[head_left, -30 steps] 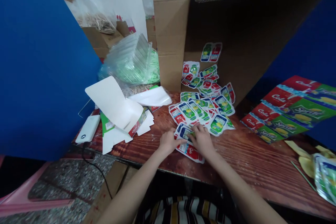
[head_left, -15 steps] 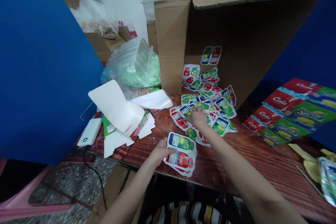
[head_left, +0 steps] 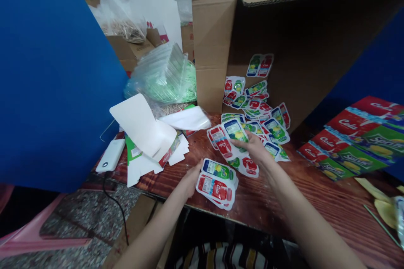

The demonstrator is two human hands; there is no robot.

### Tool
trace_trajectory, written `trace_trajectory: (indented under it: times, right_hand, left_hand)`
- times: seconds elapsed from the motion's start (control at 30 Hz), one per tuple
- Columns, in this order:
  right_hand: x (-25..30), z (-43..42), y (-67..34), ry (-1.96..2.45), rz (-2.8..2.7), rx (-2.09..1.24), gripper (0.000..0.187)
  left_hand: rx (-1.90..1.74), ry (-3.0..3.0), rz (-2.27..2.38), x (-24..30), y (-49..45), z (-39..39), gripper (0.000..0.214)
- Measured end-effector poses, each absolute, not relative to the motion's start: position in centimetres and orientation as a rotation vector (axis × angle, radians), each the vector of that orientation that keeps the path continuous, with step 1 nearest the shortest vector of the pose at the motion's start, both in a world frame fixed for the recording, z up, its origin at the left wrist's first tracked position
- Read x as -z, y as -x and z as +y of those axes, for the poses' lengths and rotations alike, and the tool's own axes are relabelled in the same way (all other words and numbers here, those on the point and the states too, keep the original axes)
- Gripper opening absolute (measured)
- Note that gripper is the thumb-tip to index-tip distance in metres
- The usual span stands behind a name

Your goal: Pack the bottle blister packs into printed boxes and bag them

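My left hand (head_left: 192, 180) is closed on the left edge of a small stack of twin sachets (head_left: 217, 187), near the table's front edge. The top sachet has a green Sprite half and a red Cola half. My right hand (head_left: 254, 146) pinches one twin sachet (head_left: 224, 145) by its right side, just over the front of the pile. That sachet is tilted, red half to the left. The loose pile of similar sachets (head_left: 275, 129) spreads from the mouth of a cardboard box (head_left: 210, 59) onto the wooden table (head_left: 290, 193). My right fingertips are partly hidden.
Stacked Cola and Sprite cartons (head_left: 353, 138) stand at the right. To the left are an unfolded white carton (head_left: 135, 124), a white power bank (head_left: 110, 155) with a cable, and bagged clear plastic trays (head_left: 164, 71). Blue panels (head_left: 47, 84) flank the table.
My right hand has lifted a twin sachet from the pile and drawn it slightly toward me. My left hand keeps the stack near the table edge, its thumb now further back. The view has shifted slightly.
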State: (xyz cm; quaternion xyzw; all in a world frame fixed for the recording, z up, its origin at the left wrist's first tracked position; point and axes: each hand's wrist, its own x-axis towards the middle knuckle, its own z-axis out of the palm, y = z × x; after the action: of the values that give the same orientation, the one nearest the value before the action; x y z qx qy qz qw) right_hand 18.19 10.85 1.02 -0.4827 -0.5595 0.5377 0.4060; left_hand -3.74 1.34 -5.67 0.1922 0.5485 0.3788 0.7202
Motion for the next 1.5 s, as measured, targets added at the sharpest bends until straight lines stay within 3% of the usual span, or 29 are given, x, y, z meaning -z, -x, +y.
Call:
trace_trajectory:
  times: [0.13, 0.2, 0.4, 0.5, 0.57, 0.63, 0.87, 1.03, 1.13, 1.3, 1.5]
  right_hand:
    - [-0.6, 7.7, -18.1, 1.067, -1.425, -1.861, 0.056]
    - [0.4, 6.6, -17.5, 1.143, -1.637, -1.815, 0.056]
    - [1.7, 8.3, -16.7, 1.595, -2.203, -0.779, 0.036]
    - [1.2, 11.8, -17.4, 1.883, -1.998, -0.285, 0.049]
    - [1.3, 13.9, -17.8, 2.066, -1.903, -0.176, 0.062]
    - [1.7, 15.3, -18.0, 2.112, -1.921, -0.244, 0.067]
    - [1.7, 14.4, -18.2, 1.748, -1.92, -0.346, 0.05]
    - [0.6, 9.6, -18.0, 1.156, -1.324, -1.141, 0.053]
    - [1.8, 6.0, -17.4, 1.132, -1.328, -1.486, 0.05]
    - [5.1, 2.9, -16.5, 1.148, -1.655, -1.136, 0.026]
    - [3.8, 4.1, -16.7, 1.122, -2.111, -0.965, 0.025]
  left_hand:
    - [-0.758, -0.389, 1.024, 4.9, 4.2, 1.9, 0.081]
    - [-0.75, -0.442, 0.991, 4.7, 4.3, 1.8, 0.075]
    - [-0.805, -0.573, 1.13, 5.5, 3.8, 1.3, 0.059]
    - [-0.791, -0.546, 1.138, 5.6, 3.8, 1.3, 0.053]
    - [-0.781, -0.538, 1.138, 5.3, 4.0, 1.3, 0.051]
    - [-0.778, -0.541, 1.127, 5.1, 4.1, 1.2, 0.05]
    - [-0.778, -0.542, 1.12, 4.7, 4.5, 1.0, 0.051]
    - [-0.772, -0.546, 1.082, 4.4, 4.7, 0.8, 0.05]
    - [-0.798, -0.554, 1.079, 4.6, 4.7, 0.8, 0.049]
    - [-0.794, -0.441, 1.094, 4.9, 4.7, 1.5, 0.033]
    - [-0.788, -0.443, 1.101, 4.7, 4.2, 1.7, 0.047]
